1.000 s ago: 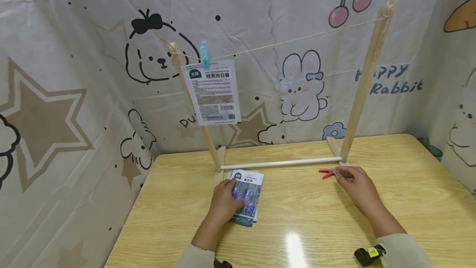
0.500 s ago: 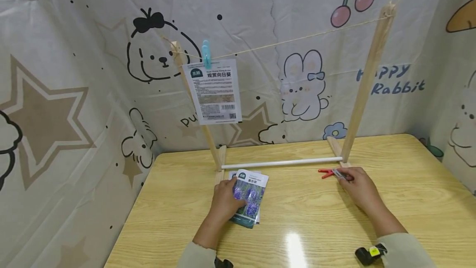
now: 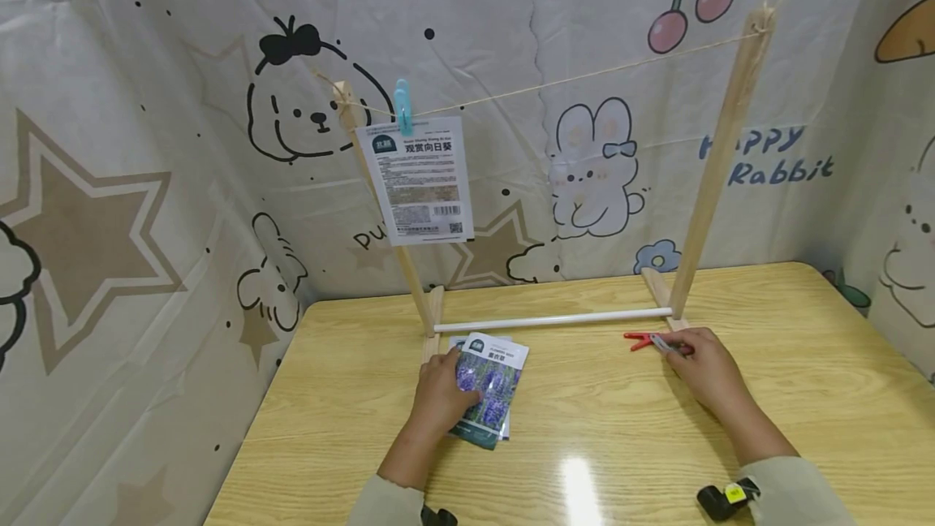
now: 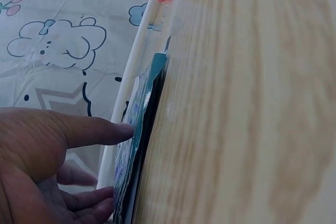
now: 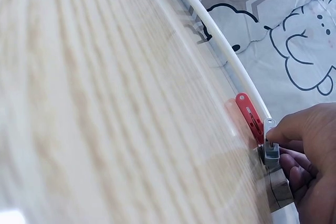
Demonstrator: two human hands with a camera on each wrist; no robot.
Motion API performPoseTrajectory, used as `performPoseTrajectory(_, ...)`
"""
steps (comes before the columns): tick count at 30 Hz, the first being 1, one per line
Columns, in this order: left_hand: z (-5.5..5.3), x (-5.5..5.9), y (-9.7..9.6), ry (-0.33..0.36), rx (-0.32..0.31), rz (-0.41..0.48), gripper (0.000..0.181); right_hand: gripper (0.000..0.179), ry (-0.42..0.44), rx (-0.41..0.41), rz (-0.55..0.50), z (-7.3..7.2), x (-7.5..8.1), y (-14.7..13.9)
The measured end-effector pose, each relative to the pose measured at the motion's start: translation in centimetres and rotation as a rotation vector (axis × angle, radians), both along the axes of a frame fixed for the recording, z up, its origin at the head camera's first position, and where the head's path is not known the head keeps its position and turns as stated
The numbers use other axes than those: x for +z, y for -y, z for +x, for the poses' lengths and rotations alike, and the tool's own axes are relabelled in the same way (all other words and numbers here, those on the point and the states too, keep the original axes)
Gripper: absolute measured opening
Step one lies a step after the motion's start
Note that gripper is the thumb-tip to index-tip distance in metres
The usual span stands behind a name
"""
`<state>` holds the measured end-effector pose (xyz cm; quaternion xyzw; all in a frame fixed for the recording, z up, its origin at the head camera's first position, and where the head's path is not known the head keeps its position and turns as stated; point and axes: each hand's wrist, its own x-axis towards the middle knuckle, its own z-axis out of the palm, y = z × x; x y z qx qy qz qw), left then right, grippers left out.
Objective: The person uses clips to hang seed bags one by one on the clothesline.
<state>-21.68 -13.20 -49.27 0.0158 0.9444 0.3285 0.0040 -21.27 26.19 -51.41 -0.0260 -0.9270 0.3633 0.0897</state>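
My left hand (image 3: 441, 394) holds the left side of a small stack of seed packets, thumb on the face of the top seed packet (image 3: 498, 376), which shows purple flowers. In the left wrist view the thumb and fingertips of the left hand (image 4: 37, 156) meet the stack's near side; its underside is hidden. At the right, my right hand (image 3: 703, 364) pinches a grey clothespin (image 5: 271, 148) between thumb and fingers, low over the table. Right beside it lies a red clothespin (image 3: 639, 340). A blue clothespin (image 3: 403, 108) fastens a printed white seed packet (image 3: 420, 185) to the string (image 3: 570, 83).
Two wooden posts, the left post (image 3: 411, 278) and the right post (image 3: 719, 169), hold the string up. A white rod (image 3: 555, 321) joins their feet low over the table (image 3: 599, 412). Behind hangs a cartoon-printed cloth (image 3: 489, 15).
The top seed packet under my left hand has slid slightly rightward and turned, then stayed nearly still. My right hand has barely moved at the clothespins.
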Motion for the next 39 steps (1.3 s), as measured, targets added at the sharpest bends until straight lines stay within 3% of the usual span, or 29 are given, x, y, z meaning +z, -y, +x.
performPoseTrajectory(5,0.0,0.0,-0.1,0.009,0.01,-0.004,0.092,0.021,-0.018,0.003,0.01,-0.1,-0.2,0.0)
performPoseTrajectory(13,-0.1,0.0,0.1,-0.012,-0.02,-0.039,0.075,0.013,-0.065,-0.002,0.021,-0.1,-0.3,0.0)
performPoseTrajectory(19,-0.2,0.2,0.1,-0.031,-0.029,-0.065,0.064,0.015,-0.048,-0.006,0.018,-0.1,-0.3,0.0)
performPoseTrajectory(28,-0.3,-0.3,0.2,-0.162,-0.023,-0.117,0.038,0.018,0.002,-0.016,-0.005,-0.1,0.0,0.0)
performPoseTrajectory(34,-0.6,-0.7,0.3,-0.213,0.001,-0.083,0.025,0.019,-0.002,-0.018,-0.009,-0.2,0.0,0.0)
performPoseTrajectory(39,-1.1,-1.0,0.6,-0.205,0.044,-0.009,0.022,0.019,-0.003,-0.018,-0.018,-0.1,0.2,-0.2)
